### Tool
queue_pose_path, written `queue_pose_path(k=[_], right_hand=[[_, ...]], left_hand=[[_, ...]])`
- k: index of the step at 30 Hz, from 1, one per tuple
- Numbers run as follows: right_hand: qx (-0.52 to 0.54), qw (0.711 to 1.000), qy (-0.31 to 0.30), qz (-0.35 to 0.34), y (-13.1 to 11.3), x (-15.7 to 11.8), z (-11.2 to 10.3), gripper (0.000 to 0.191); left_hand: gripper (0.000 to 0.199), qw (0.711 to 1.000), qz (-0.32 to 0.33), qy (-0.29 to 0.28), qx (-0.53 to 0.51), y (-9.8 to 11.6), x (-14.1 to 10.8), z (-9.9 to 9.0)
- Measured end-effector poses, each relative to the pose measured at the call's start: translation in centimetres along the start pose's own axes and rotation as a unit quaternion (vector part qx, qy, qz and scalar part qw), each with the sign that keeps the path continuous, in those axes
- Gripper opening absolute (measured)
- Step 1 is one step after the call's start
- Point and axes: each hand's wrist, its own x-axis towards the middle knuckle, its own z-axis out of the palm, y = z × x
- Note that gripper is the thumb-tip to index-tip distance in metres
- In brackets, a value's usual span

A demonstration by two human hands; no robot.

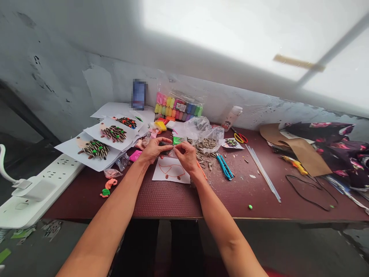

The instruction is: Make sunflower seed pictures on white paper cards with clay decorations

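Note:
My left hand [154,150] is closed on a small dark packet [165,151] that looks wrapped in clear plastic. At its right edge, my right hand [186,156] pinches the plastic with thumb and finger. Both hands hover over a white paper sheet [158,175] with an orange outline drawn on it and brown oval pieces along the bottom. Just right of my right hand lies a pile of striped sunflower seeds [206,145], with a crumpled clear bag [201,129] behind it. A green packet [178,141] sits behind my fingers.
Seed-covered hedgehog pictures [96,149] are stacked at left beside a white power strip [31,192]. Coloured clay packs [178,107] and a white bottle [232,117] stand by the wall. Rightward lie a blue cutter [225,167], scissors [240,137], glue sticks [263,173] and a glue gun [295,164].

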Motion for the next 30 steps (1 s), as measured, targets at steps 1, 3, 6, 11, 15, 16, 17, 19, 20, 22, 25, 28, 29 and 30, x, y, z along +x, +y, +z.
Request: queue_pose_path(k=[1, 3, 6, 11, 15, 16, 17, 19, 20, 22, 25, 28, 29, 30], right_hand=[[0.006, 1.0, 0.0, 0.001, -0.1, 0.0, 0.0, 0.012], [0.031, 0.999, -0.009, 0.021, -0.3, 0.1, 0.1, 0.015], [0.141, 0.983, -0.043, 0.108, -0.3, 0.4, 0.0, 0.029], [0.3, 0.935, -0.033, 0.189, 0.2, 1.0, -0.6, 0.039], [0.323, 0.928, -0.04, 0.182, 0.1, 1.0, -0.8, 0.038], [0.329, 0.926, -0.044, 0.181, 0.1, 1.0, -0.8, 0.037], [0.336, 0.923, -0.046, 0.18, 0.0, 0.9, -0.8, 0.036], [0.347, 0.918, -0.048, 0.186, -0.2, 0.9, -0.8, 0.034], [0.35, 0.916, -0.046, 0.19, -0.2, 0.9, -0.8, 0.034], [0.35, 0.914, -0.04, 0.2, -0.3, 0.9, -0.8, 0.033], [0.336, 0.919, -0.034, 0.204, -0.3, 0.9, -0.7, 0.035], [0.318, 0.926, -0.033, 0.203, -0.2, 1.0, -0.7, 0.035], [0.313, 0.928, -0.031, 0.202, -0.1, 1.0, -0.7, 0.035], [0.308, 0.929, -0.027, 0.202, -0.1, 1.0, -0.7, 0.035]], left_hand=[[0.059, 1.0, -0.004, 0.007, -0.002, 0.1, 0.0, 0.0], [0.059, 1.0, -0.016, 0.017, -0.004, 0.2, -0.1, 0.0], [0.055, 0.999, -0.02, 0.032, 0.007, 0.3, -0.1, 0.0], [0.036, 0.992, 0.044, 0.102, 0.065, -0.5, 0.7, -0.7], [0.018, 0.958, 0.123, 0.163, 0.201, -1.3, 1.6, -1.4], [0.014, 0.939, 0.14, 0.183, 0.257, -1.3, 1.7, -1.4], [0.012, 0.917, 0.151, 0.195, 0.313, -1.4, 1.7, -1.4], [0.016, 0.874, 0.16, 0.201, 0.413, -1.2, 1.4, -1.3], [0.02, 0.855, 0.157, 0.199, 0.452, -1.1, 1.2, -1.3], [0.03, 0.825, 0.143, 0.201, 0.508, -0.7, 0.7, -1.1], [0.046, 0.796, 0.129, 0.211, 0.552, -0.1, 0.0, -0.9], [0.041, 0.786, 0.124, 0.204, 0.571, 0.2, -0.3, -0.8], [0.039, 0.783, 0.124, 0.204, 0.574, 0.2, -0.4, -0.8], [0.038, 0.781, 0.124, 0.207, 0.576, 0.3, -0.5, -0.8]])
